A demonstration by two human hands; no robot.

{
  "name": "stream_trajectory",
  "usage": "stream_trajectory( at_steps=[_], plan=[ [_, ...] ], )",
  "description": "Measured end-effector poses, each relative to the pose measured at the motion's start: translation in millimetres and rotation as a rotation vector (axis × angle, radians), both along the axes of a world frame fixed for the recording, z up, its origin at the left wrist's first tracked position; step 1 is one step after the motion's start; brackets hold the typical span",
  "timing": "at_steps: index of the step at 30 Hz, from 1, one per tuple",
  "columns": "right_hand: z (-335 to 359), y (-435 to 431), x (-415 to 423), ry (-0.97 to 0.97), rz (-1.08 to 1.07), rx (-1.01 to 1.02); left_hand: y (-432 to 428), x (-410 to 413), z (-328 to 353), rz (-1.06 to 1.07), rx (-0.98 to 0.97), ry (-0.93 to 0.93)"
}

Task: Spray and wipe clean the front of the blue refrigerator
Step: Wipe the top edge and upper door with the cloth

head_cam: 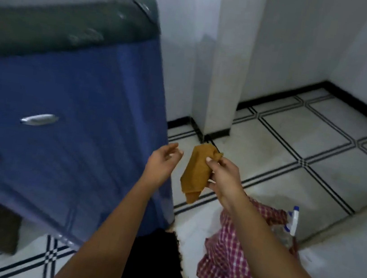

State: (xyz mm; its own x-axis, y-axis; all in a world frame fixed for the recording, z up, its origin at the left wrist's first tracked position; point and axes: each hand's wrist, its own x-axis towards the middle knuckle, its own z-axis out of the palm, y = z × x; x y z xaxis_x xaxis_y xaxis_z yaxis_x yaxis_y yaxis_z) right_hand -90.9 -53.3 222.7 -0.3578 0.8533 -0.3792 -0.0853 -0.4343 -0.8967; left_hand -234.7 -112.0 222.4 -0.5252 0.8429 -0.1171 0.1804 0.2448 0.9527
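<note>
Cloth readied; blue refrigerator [74,123] front probably not yet wiped.
Right hand [222,175] pinches the mustard cloth [196,173]; left hand [163,159] relaxed, empty, at its 9 o'clock; next, likely fetch the spray bottle [292,222] at 4 o'clock.

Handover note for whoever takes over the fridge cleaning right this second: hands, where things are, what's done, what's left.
Left hand: empty, fingers relaxed, beside the blue refrigerator.
Right hand: pinches the mustard cloth, clear of the door.
Spray bottle: on the floor, by the checked fabric.
Done: cloth picked up; no spray marks visible on the door, though the image is blurred.
Left: likely spray the front, then wipe.
</note>
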Motion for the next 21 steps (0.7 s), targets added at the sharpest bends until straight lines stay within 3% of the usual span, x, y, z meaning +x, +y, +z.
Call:
stream_trajectory(
  at_steps=[9,14,17,19,21],
  plan=[
    [127,-43,-123,0.002,-0.019,0.472,-91,-94,104,0.153,0.219,0.696],
    [189,-68,-185,0.0,-0.155,0.918,-118,-147,149,0.377,0.241,1.063],
    [206,-81,-222,-0.031,-0.084,1.182,-128,-179,168,0.493,0.199,1.187],
    [201,-81,-246,-0.197,0.03,1.425,-130,-202,174,0.505,0.14,1.253],
    [191,-75,-267,-0.494,0.062,1.606,-130,-222,177,0.479,0.079,1.281]
  ],
)
